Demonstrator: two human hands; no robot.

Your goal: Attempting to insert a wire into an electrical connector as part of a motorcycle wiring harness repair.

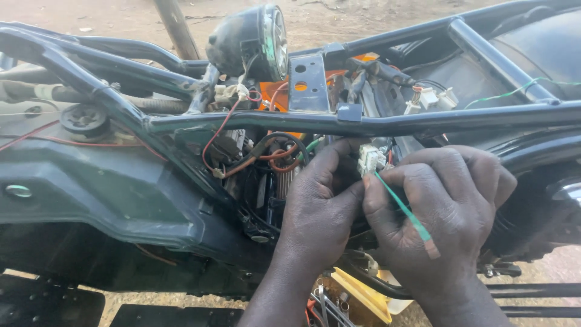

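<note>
A black tubular frame rail (363, 124) runs across just above both hands, and the wiring is packed tight beneath it: red wires (218, 130) loop down beside ribbed orange tubing (284, 165), with more white plugs (431, 98) lying loose behind the rail at the right. A round black gauge housing (251, 41) with a glassy face sits on top of the frame. The left hand (321, 206) pinches a small white plastic connector (369, 158) between thumb and fingertips, holding it just under the rail. The right hand (448, 212) is closed around a thin green wire (402, 207) that slants up into the connector (its lower end carries a pale bare tip near the heel of the hand). A dusty, matte dark side panel (103, 194) fills the left, sandy ground (339, 18) shows beyond, and a yellow part (363, 295) sits below the wrists. Little open room remains around the connector.
</note>
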